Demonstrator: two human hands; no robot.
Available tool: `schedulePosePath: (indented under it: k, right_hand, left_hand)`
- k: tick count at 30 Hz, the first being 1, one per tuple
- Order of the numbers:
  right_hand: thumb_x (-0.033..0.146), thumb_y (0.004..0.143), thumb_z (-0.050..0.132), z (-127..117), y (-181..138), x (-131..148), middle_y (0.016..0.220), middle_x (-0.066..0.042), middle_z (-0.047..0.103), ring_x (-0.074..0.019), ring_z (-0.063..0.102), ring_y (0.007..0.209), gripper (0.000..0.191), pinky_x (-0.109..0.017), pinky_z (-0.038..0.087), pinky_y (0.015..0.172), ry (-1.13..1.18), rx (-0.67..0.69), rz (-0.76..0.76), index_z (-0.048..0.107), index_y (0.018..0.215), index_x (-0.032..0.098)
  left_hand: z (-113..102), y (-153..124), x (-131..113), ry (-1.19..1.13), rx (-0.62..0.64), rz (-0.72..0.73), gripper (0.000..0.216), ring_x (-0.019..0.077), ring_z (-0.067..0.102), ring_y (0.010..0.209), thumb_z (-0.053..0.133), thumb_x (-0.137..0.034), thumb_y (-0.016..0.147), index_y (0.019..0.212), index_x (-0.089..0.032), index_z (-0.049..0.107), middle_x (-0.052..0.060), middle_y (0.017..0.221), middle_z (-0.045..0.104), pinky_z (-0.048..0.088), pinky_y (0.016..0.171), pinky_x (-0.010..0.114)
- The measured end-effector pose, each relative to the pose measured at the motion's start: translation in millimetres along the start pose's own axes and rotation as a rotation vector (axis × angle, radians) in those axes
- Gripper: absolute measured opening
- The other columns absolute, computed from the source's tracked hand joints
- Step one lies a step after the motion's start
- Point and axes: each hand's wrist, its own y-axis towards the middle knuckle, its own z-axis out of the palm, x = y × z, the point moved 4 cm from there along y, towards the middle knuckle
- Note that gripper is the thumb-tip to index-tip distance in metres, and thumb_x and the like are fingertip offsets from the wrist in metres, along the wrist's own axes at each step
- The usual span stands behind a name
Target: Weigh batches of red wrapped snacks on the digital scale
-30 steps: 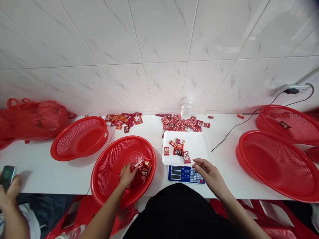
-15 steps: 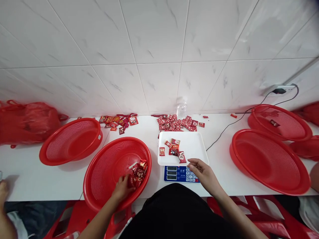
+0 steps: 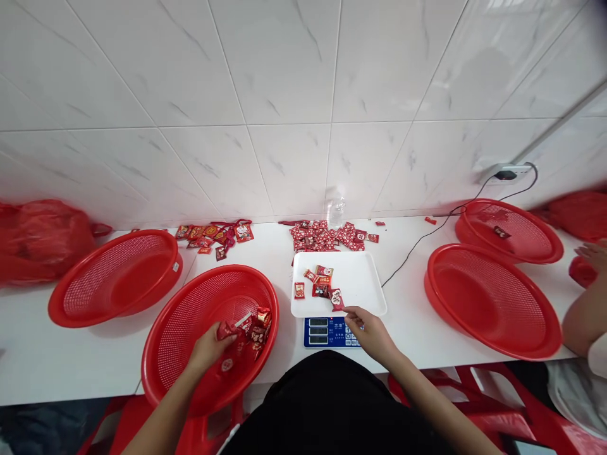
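Observation:
Over the near red basket (image 3: 156, 341), my left hand (image 3: 208, 349) pinches a small red candy packet (image 3: 226, 330). Several wrapped candies (image 3: 258, 332) lie against that basket's right side. A white tray (image 3: 363, 284) tops the blue digital scale (image 3: 318, 332), with several red wrapped candies (image 3: 323, 278) grouped on its left half. My right hand (image 3: 368, 333) is at the tray's front edge, thumb and forefinger slightly apart. Its fingertips are beside the lower corner of a dark red packet (image 3: 336, 299); whether they touch it I cannot tell.
Another red basket (image 3: 114, 275) stands at left by a red bag (image 3: 45, 243). Two baskets (image 3: 493, 303) sit at right, near a co-worker's hand (image 3: 592, 256). Candy piles (image 3: 317, 236) and a clear bottle (image 3: 336, 212) line the wall. A black cable (image 3: 417, 243) crosses the table.
My left hand has lifted from the candies in the basket and moved left with a red packet. My right hand has come closer to the dark red packet. A co-worker's hand appears at right.

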Motion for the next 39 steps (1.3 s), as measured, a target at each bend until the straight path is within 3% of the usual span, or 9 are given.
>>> schedulePosePath:
  k: [2,5,8,13,18,23,30,39]
  right_hand:
    - [0.04,0.088,0.046,1,1,-5,0.099,-0.005,0.066,-0.0208,0.06,0.087,0.033,-0.036,0.048,0.079,-0.069,0.002,-0.002,0.06,0.114,0.025]
    - [0.037,0.088,0.046,3,3,-13,0.105,-0.006,0.066,-0.0229,0.06,0.094,0.035,-0.038,0.048,0.08,-0.178,0.007,-0.008,0.061,0.117,0.024]
    - [0.033,0.088,0.046,5,6,-18,0.111,-0.007,0.065,-0.0244,0.059,0.101,0.034,-0.039,0.046,0.085,-0.246,0.014,-0.023,0.061,0.117,0.024]
    - [0.031,0.088,0.047,7,9,-19,0.115,-0.007,0.065,-0.0255,0.058,0.106,0.033,-0.039,0.045,0.088,-0.255,0.008,-0.059,0.062,0.117,0.025]
    - [0.034,0.087,0.05,11,9,-9,0.111,-0.007,0.066,-0.0241,0.06,0.1,0.032,-0.038,0.047,0.085,-0.158,0.012,-0.063,0.063,0.115,0.026]
    - [0.04,0.086,0.054,22,9,1,0.102,-0.006,0.067,-0.0198,0.062,0.089,0.04,-0.034,0.049,0.079,0.058,0.058,-0.014,0.059,0.121,0.023]
    - [0.038,0.083,0.057,29,9,4,0.093,-0.003,0.069,-0.0188,0.063,0.082,0.029,-0.032,0.048,0.076,0.157,0.102,0.003,0.065,0.105,0.021]
    - [0.039,0.083,0.057,30,10,4,0.089,-0.002,0.069,-0.0189,0.063,0.082,0.023,-0.032,0.048,0.076,0.189,0.103,0.009,0.066,0.092,0.02]
  left_hand:
    - [-10,-3,-20,-0.061,-0.015,0.018,0.035,0.0276,0.066,0.076,0.068,-0.051,0.065,0.077,-0.02,0.057,0.003,0.072,0.067,0.046,0.065,0.032]
    - [-13,-11,-52,-0.375,0.016,-0.005,0.042,0.0259,0.066,0.082,0.071,-0.052,0.067,0.088,-0.017,0.061,0.005,0.083,0.07,0.051,0.066,0.032]
    - [-2,-20,-82,-0.77,0.125,-0.057,0.043,0.0221,0.066,0.089,0.075,-0.044,0.068,0.099,-0.018,0.061,0.006,0.1,0.069,0.056,0.074,0.033]
    - [27,-30,-122,-1.105,0.303,-0.131,0.027,0.015,0.066,0.079,0.072,-0.024,0.074,0.097,-0.02,0.058,0.002,0.085,0.066,0.057,0.082,0.036]
    - [61,-51,-162,-1.049,0.557,-0.059,0.034,0.0175,0.067,0.085,0.067,-0.026,0.078,0.109,-0.021,0.055,0.006,0.098,0.068,0.055,0.082,0.037]
    - [92,-78,-197,-0.866,0.738,0.097,0.053,0.023,0.066,0.093,0.077,-0.033,0.068,0.114,-0.019,0.056,0.01,0.109,0.066,0.055,0.071,0.032]
    - [111,-90,-212,-0.757,0.832,0.218,0.046,0.0224,0.066,0.087,0.075,-0.04,0.07,0.106,-0.016,0.059,0.009,0.099,0.067,0.05,0.062,0.026]
    - [110,-91,-206,-0.785,0.825,0.129,0.048,0.0217,0.064,0.091,0.072,-0.046,0.072,0.109,-0.017,0.059,0.009,0.101,0.067,0.05,0.067,0.028]
